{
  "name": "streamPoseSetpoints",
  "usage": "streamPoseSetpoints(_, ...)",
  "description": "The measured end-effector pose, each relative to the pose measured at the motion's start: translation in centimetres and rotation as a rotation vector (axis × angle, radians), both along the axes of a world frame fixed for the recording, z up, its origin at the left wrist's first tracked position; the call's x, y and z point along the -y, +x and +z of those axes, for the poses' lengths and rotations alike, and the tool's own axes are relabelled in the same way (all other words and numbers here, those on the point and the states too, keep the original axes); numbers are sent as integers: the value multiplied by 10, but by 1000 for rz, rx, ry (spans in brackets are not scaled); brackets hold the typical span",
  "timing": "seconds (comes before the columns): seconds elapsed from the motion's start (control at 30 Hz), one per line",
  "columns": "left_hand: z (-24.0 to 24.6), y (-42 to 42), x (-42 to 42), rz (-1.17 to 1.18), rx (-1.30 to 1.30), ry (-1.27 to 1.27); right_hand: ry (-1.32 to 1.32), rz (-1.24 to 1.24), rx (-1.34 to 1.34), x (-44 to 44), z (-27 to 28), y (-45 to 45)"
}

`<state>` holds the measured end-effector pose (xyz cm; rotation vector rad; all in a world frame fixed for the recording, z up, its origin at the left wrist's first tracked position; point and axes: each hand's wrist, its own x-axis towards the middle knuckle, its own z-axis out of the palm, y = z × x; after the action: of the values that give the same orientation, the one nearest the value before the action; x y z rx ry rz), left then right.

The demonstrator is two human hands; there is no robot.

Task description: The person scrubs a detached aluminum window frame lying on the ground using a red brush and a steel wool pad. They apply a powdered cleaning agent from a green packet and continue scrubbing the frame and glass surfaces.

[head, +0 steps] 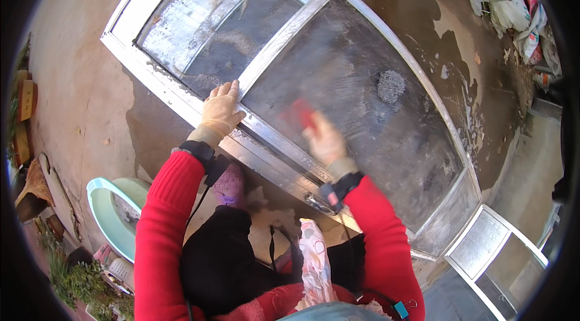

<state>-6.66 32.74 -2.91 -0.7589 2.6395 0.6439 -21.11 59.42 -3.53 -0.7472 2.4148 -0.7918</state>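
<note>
Before me a metal-framed screen door [290,40] lies tilted, its frame wet and spotted with foam. My left hand [221,110], in a thin pale glove, rests flat on the near frame rail, fingers spread, beside the crossbar. My right hand [324,135], blurred, grips a red brush or pad [300,114] over the dark mesh panel [358,94]; which of the two it is cannot be told. A grey steel-wool-like scourer [391,87] sits farther right on the mesh. A door handle [318,203] is on the near rail, below my right hand.
A pale green basin [97,216] stands on the wet concrete floor at lower left, by potted plants [86,284]. Filled plastic bags [507,8] lie at upper right. A smaller metal-framed panel [480,239] is at lower right. My shoe [229,185] is close to the door's near edge.
</note>
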Motion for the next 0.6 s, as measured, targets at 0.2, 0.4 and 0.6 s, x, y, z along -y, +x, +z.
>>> streamPoseSetpoints(0.2, 5, 0, -1, -10, 40, 0, -73, -360, 9, 20, -18, -16)
streamPoseSetpoints(0.4, 6, -1, -1, 7, 42, 30, -90, 45, -15, 28, -15, -11)
streamPoseSetpoints(0.6, 4, 0, 1, -11, 30, 34, -113, -302, -141, 38, -18, -33)
